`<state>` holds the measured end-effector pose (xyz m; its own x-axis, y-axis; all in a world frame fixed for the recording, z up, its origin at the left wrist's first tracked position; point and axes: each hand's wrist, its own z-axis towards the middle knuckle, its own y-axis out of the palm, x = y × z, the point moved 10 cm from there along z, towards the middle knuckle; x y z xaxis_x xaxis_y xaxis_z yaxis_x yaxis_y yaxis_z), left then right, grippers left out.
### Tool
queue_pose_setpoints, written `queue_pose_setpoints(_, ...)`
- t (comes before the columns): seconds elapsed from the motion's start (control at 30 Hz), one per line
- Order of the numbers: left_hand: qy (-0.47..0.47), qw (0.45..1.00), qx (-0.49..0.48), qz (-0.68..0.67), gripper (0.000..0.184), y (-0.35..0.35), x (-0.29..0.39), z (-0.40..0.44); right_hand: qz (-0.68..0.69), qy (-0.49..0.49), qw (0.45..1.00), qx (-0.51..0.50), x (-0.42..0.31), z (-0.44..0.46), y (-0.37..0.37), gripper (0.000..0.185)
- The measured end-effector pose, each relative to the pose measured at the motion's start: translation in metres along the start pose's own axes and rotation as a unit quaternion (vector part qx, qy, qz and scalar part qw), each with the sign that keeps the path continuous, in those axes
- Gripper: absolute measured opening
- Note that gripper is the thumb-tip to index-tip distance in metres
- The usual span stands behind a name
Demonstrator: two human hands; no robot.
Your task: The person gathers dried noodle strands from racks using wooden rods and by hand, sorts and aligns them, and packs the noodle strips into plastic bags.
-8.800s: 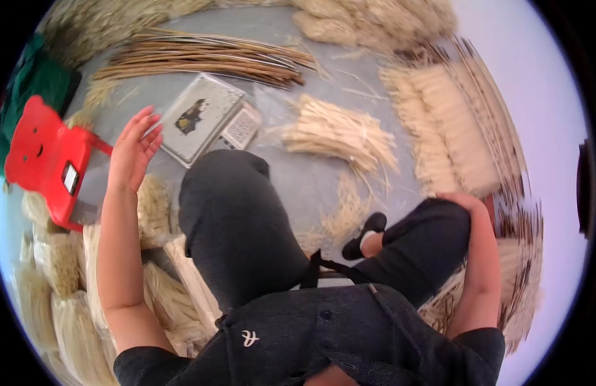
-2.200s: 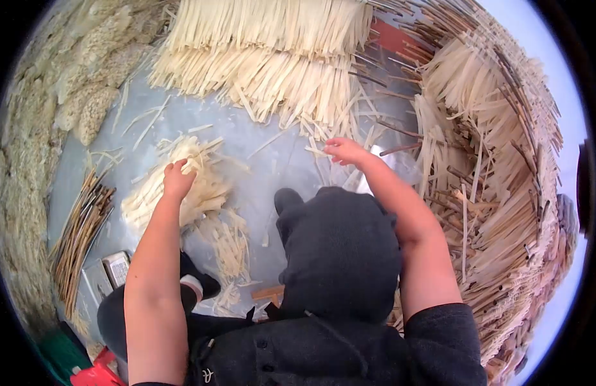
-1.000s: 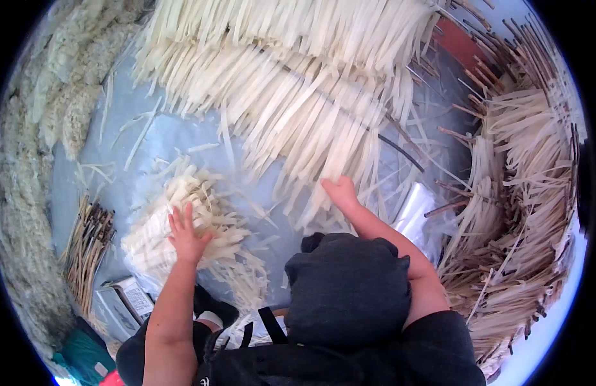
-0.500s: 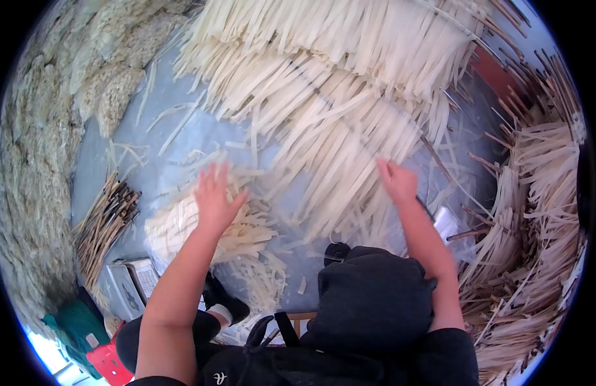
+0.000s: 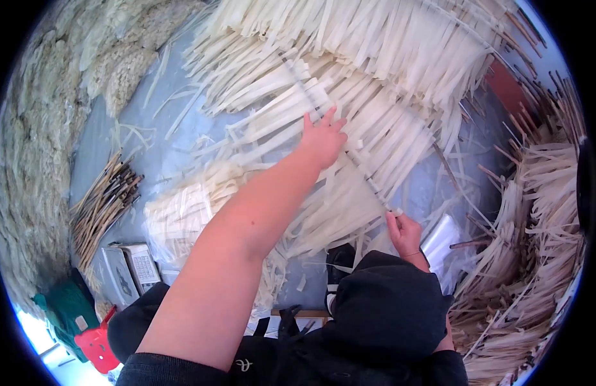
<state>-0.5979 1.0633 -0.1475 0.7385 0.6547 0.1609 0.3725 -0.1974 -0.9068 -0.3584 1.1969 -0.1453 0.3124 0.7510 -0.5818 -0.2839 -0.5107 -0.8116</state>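
Note:
A long thin rod point(image 5: 362, 168) runs diagonally through a layer of pale flat strips point(image 5: 401, 138) in front of me. The fingers of my left hand point(image 5: 322, 138) are spread over the strips, touching them beside the upper part of the rod. My right hand point(image 5: 404, 233) is closed round the rod's lower end, near my knee. Pale strips hang from the rod on its lower left side. A bundle of pale strips point(image 5: 182, 215), partly in clear plastic, lies left of my left forearm.
Brown sticks point(image 5: 105, 209) lie at the left, near a scale point(image 5: 142, 267). A fluffy pale heap point(image 5: 37, 161) lines the left edge. Strips on sticks point(image 5: 549, 212) are piled at the right. A red chair point(image 5: 98, 347) is at the lower left.
My left hand has moved right and up from above the bundle onto the strips. My right hand has moved down and now grips the rod's end. The hanging strips have shifted.

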Motion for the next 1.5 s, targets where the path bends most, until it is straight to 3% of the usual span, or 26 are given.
queue_pose_setpoints(0.27,-0.043,0.994,0.078,-0.058,0.029,0.052,-0.013,-0.056,-0.023,-0.030,0.998,-0.048,0.016,-0.011,0.007,0.027)
queue_pose_setpoints(0.33,-0.003,0.989,0.142,-0.050,0.026,0.046,-0.008,-0.081,-0.065,-0.056,0.994,-0.064,0.008,-0.012,0.003,0.028)
queue_pose_setpoints(0.4,-0.006,0.991,0.132,-0.029,0.022,0.040,-0.015,-0.089,-0.074,-0.088,0.991,-0.068,-0.005,-0.009,0.001,0.029)
queue_pose_setpoints(0.47,-0.006,0.992,0.123,-0.011,0.019,0.026,-0.022,-0.095,-0.109,-0.134,0.984,-0.030,-0.018,-0.007,-0.007,0.033)
queue_pose_setpoints(0.6,0.011,0.977,0.213,-0.013,0.012,-0.022,-0.029,-0.115,-0.133,-0.139,0.981,0.028,-0.040,0.012,-0.023,0.039)
queue_pose_setpoints(0.7,0.009,0.964,0.265,-0.018,0.014,-0.059,-0.028,-0.143,-0.134,-0.090,0.983,0.089,-0.068,0.027,-0.061,0.044)
queue_pose_setpoints(0.77,0.010,0.954,0.298,-0.015,0.016,-0.085,-0.021,-0.163,-0.130,0.029,0.991,-0.032,-0.053,0.030,-0.057,0.043)
queue_pose_setpoints(0.87,0.015,0.921,0.388,-0.018,0.011,-0.133,-0.010,-0.203,-0.026,0.024,0.998,0.058,-0.062,0.027,-0.097,0.040)
queue_pose_setpoints(1.0,0.024,0.924,0.381,-0.022,0.022,-0.144,0.000,-0.220,0.002,-0.047,0.991,0.126,-0.087,0.027,-0.136,0.039)
queue_pose_setpoints(1.07,0.033,0.927,0.371,-0.035,0.025,-0.135,0.000,-0.222,-0.040,-0.021,0.997,0.062,-0.066,0.034,-0.111,0.038)
queue_pose_setpoints(1.13,0.101,0.929,0.355,-0.029,0.045,-0.125,0.008,-0.234,-0.027,-0.006,0.998,0.050,-0.058,0.036,-0.105,0.037)
queue_pose_setpoints(1.17,0.099,0.930,0.353,-0.028,0.045,-0.124,-0.002,-0.241,-0.012,0.012,0.999,0.034,-0.052,0.037,-0.099,0.037)
queue_pose_setpoints(1.23,0.060,0.924,0.373,-0.050,0.065,-0.130,-0.049,-0.264,-0.007,0.007,1.000,0.029,-0.044,0.038,-0.096,0.037)
queue_pose_setpoints(1.3,-0.027,0.854,0.519,-0.011,0.063,-0.145,-0.132,-0.292,-0.006,0.001,1.000,0.027,-0.034,0.039,-0.096,0.037)
queue_pose_setpoints(1.37,-0.146,0.827,0.541,-0.047,0.056,-0.161,-0.202,-0.307,-0.015,-0.029,0.999,0.041,-0.029,0.037,-0.100,0.034)
queue_pose_setpoints(1.43,-0.185,0.877,0.440,-0.061,0.039,-0.129,-0.278,-0.282,0.008,-0.010,0.999,0.037,-0.019,0.037,-0.098,0.033)
queue_pose_setpoints(1.47,-0.182,0.878,0.437,-0.067,0.039,-0.128,-0.295,-0.277,0.032,0.009,0.999,0.038,-0.012,0.034,-0.100,0.032)
queue_pose_setpoints(1.5,-0.196,0.904,0.373,-0.069,0.032,-0.125,-0.303,-0.264,0.027,0.014,0.999,0.037,-0.011,0.033,-0.101,0.032)
